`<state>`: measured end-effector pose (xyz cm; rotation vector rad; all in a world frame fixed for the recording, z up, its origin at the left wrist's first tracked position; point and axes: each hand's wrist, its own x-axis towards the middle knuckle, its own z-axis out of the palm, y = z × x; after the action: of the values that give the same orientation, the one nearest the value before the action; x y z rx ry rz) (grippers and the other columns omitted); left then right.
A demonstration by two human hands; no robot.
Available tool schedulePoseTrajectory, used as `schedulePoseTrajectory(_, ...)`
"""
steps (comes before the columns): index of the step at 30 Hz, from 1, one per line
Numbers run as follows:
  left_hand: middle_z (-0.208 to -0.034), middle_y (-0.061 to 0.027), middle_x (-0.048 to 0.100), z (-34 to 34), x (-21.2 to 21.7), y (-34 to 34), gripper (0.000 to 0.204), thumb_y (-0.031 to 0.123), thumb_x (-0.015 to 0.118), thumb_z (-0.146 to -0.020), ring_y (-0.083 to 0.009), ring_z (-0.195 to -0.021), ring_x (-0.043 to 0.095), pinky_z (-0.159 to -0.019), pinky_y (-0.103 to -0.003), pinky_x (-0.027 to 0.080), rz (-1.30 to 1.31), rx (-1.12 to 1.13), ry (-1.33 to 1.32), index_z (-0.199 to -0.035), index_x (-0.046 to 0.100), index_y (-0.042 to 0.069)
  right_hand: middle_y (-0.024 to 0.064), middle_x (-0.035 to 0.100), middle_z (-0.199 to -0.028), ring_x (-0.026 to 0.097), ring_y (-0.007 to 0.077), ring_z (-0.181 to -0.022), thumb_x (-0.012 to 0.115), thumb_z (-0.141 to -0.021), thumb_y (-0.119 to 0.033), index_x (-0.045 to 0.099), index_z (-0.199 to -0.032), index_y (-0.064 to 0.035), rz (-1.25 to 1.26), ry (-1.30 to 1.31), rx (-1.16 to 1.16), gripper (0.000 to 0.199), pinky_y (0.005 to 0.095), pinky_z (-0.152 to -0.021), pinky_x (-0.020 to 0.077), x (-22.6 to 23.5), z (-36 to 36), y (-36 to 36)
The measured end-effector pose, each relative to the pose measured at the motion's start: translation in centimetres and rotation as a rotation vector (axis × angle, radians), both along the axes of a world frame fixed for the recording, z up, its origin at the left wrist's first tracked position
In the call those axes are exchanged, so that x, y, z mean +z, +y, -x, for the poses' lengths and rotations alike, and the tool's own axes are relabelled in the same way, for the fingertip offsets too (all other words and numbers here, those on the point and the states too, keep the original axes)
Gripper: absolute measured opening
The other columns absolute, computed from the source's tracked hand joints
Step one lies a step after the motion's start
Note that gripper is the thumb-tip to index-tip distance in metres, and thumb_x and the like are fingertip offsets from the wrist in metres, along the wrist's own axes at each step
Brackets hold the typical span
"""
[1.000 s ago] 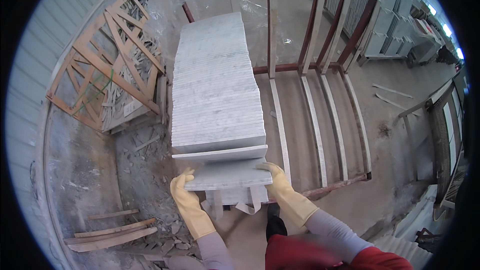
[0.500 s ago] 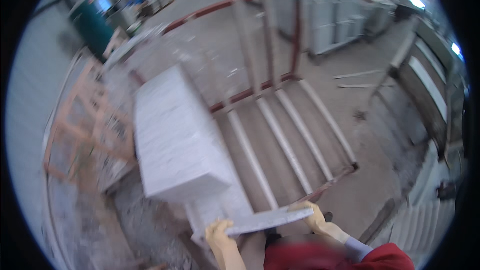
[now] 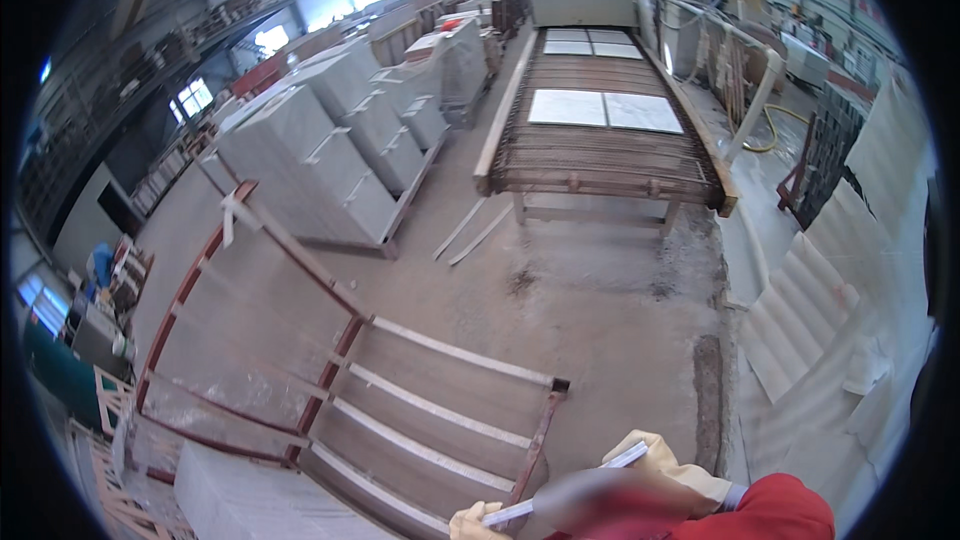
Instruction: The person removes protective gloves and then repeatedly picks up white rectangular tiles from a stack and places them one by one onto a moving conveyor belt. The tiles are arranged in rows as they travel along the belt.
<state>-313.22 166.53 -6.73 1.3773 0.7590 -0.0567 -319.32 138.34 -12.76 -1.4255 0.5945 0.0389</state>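
Observation:
A thin pale stone tile (image 3: 626, 455) is held in front of my body by both gloved hands. My left hand (image 3: 473, 522), in a cream glove, is closed on its left end at the lower edge of the view. My right hand (image 3: 668, 472), gloved alike, grips the right end. A blurred patch hides the tile's middle. Left of my hands lies a dark red metal rack (image 3: 345, 360) with pale slats across its base. A stack of white tiles (image 3: 250, 500) stands on it at the lower left.
Ahead is a roller conveyor (image 3: 590, 155) carrying several pale tiles (image 3: 567, 108). Tall blocks of stacked slabs (image 3: 300, 165) stand at the far left. Along the right lie crumpled white foam sheets (image 3: 800, 310). Two thin strips (image 3: 470, 232) lie on the floor before the conveyor.
My view has swung right and up, bringing the conveyor into sight. The tile, still in both hands, has come away from beside the stack, which now sits at the lower left.

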Motion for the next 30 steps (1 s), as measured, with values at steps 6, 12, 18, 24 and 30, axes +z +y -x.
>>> schedulePoseTrajectory(6, -0.083, -0.0131, 0.07, -7.8, 0.3, -9.1, 0.027, 0.023, 0.054, -0.089, -0.0271, -0.079, 0.064, -0.079, -0.04, 0.05, -0.095, -0.226, -0.12, -0.082, 0.07, 0.002, 0.0051, 0.073, -0.075, 0.062, 0.0092, -0.065, 0.065, -0.088, 0.0, 0.072, -0.077, -0.007, 0.007, -0.065, -0.253, 0.015, 0.0245, -0.056, 0.046, 5.5, -4.3, -7.8)
schedulePoseTrajectory(12, -0.086, -0.0146, 0.071, -15.8, 6.0, -18.5, 0.027, 0.027, 0.058, -0.088, -0.0302, -0.082, 0.065, -0.079, -0.043, 0.048, -0.058, -0.391, -0.068, -0.084, 0.068, 0.002, 0.0066, 0.072, -0.071, 0.06, 0.0097, -0.058, 0.067, -0.086, -0.002, 0.071, -0.071, -0.0062, -0.006, -0.228, -0.49, 0.016, 0.0241, -0.05, 0.0425, 7.0, -8.0, -14.3)
schedulePoseTrajectory(18, -0.078, -0.0135, 0.071, -23.9, 8.0, -26.8, 0.019, 0.019, 0.063, -0.079, -0.0202, -0.076, 0.06, -0.077, -0.031, 0.045, 0.147, -0.379, -0.028, -0.088, 0.055, 0.004, 0.0083, 0.073, -0.072, 0.061, 0.0099, -0.058, 0.065, -0.079, 0.006, 0.071, -0.071, -0.0055, 0.087, -0.196, -0.535, 0.015, 0.0235, -0.047, 0.0425, 7.9, -13.4, -21.4)
schedulePoseTrajectory(24, -0.078, -0.0162, 0.071, -31.4, 10.3, -34.6, 0.017, 0.015, 0.064, -0.079, -0.0228, -0.075, 0.063, -0.08, -0.034, 0.047, 0.258, -0.503, -0.115, -0.086, 0.054, 0.003, 0.0069, 0.071, -0.07, 0.059, 0.0101, -0.056, 0.06, -0.054, 0.016, 0.076, -0.072, 0.001, 0.258, -0.381, -0.509, 0.028, 0.0228, -0.046, 0.0378, 10.0, -18.5, -29.1)
schedulePoseTrajectory(30, -0.07, -0.0184, 0.069, -38.6, 9.5, -43.9, 0.026, 0.017, 0.06, -0.092, -0.0219, -0.064, 0.063, -0.066, -0.035, 0.05, 0.336, -0.583, -0.292, -0.074, 0.061, -0.002, 0.0101, 0.071, -0.067, 0.058, 0.0133, -0.052, 0.064, -0.053, 0.004, 0.075, -0.07, 0.003, 0.364, -0.493, -0.557, 0.021, 0.0248, -0.045, 0.0383, 10.8, -24.2, -38.7)
